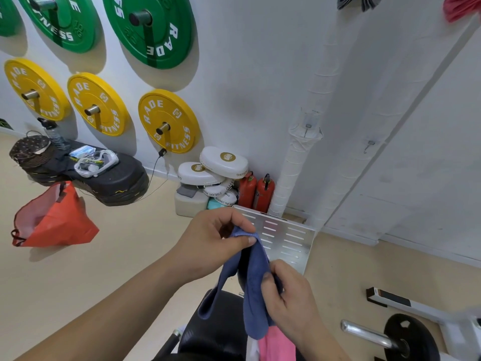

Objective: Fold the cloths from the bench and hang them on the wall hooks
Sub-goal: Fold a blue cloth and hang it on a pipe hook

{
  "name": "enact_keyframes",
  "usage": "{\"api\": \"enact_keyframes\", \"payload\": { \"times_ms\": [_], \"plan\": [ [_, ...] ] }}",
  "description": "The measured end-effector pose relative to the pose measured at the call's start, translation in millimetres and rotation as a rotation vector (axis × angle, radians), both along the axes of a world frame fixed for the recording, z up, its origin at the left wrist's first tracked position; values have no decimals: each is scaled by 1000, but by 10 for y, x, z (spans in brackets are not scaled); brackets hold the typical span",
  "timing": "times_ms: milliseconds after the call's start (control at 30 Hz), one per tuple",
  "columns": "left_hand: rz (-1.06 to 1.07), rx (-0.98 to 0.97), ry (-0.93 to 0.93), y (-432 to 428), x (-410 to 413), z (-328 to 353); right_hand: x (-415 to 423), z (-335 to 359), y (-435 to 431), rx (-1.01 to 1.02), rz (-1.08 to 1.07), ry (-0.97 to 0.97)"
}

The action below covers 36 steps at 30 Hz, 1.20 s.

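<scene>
White gym wall (260,87) behind, and the blue terry cloth (252,295) is up over the black padded worktop (216,334)!
Left grip (216,243) pinches its top corner, right grip (289,295) pinches mid-edge; long axis hangs near-vertical, tail down; pink cloth (276,345) beneath, cut off by the frame edge.

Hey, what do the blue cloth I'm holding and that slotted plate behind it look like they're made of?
Blue cloth: soft, matte fabric, probably terry or microfibre; it has a fuzzy nap and drapes limply.
Slotted plate: likely metal, perhaps brushed aluminium; pale silver sheen and crisp cut slots.
</scene>
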<state>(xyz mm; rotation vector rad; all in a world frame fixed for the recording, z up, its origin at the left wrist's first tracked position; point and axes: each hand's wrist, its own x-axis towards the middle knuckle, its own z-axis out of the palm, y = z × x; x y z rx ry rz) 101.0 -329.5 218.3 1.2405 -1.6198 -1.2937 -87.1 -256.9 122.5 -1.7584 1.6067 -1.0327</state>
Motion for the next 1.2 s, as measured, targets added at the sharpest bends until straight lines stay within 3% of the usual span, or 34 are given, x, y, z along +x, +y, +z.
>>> {"api": "enact_keyframes", "payload": {
  "times_ms": [267, 500, 600, 700, 867, 967, 1200],
  "plan": [
    [46, -27, 1, -73, 97, -2, -1, -16, 87, 67, 35, -241],
    [24, -43, -17, -56, 92, -60, -206, -135, 153, 183, 297, -63],
    [29, -70, -26, -72, 114, -56, -250, -213, 194, 123, 193, -70],
    [46, -83, -28, -97, 195, -62, -337, -279, 222, 7, 140, 69],
    [55, -128, -112, -121, 286, -123, -490, -325, 229, 23, 122, 190],
    [111, -110, -131, -151, 336, -186, -610, -279, 228, 48, 103, 155],
    [87, -35, -216, -176, 439, -381, -796, -272, 334, 409, -36, -17]
  ]
}}
